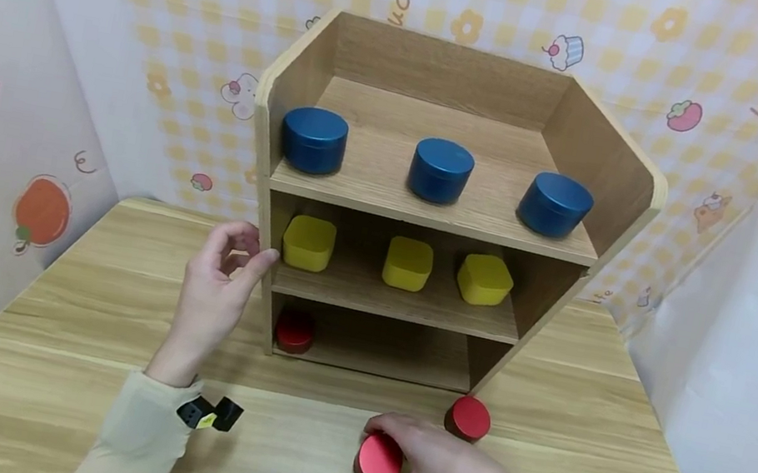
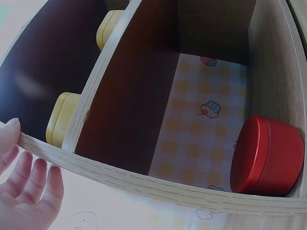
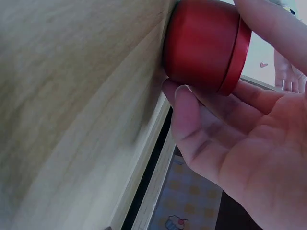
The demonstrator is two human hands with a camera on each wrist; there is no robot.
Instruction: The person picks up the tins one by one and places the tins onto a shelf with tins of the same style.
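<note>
My right hand [image 1: 441, 463] grips a red round tin [image 1: 380, 461] on the table in front of a wooden shelf unit [image 1: 445, 75]. The thumb and fingers curl round the tin's sides, as the right wrist view also shows. At the unit's left side panel, my left hand [image 1: 218, 284] holds the front edge, thumb on the edge and fingertips along the outer face. Inside the bottom compartment, at its left end, is another red tin [image 1: 295, 332]. A third red tin [image 1: 469, 418] stands on the table just beyond my right hand.
Three blue round tins, the middle one [image 1: 440, 170] among them, stand on the top shelf. Three yellow squarish tins, including the middle one [image 1: 408, 264], sit on the shelf below. A patterned cloth [image 1: 210, 29] hangs behind the unit, above the wooden table [image 1: 62, 350].
</note>
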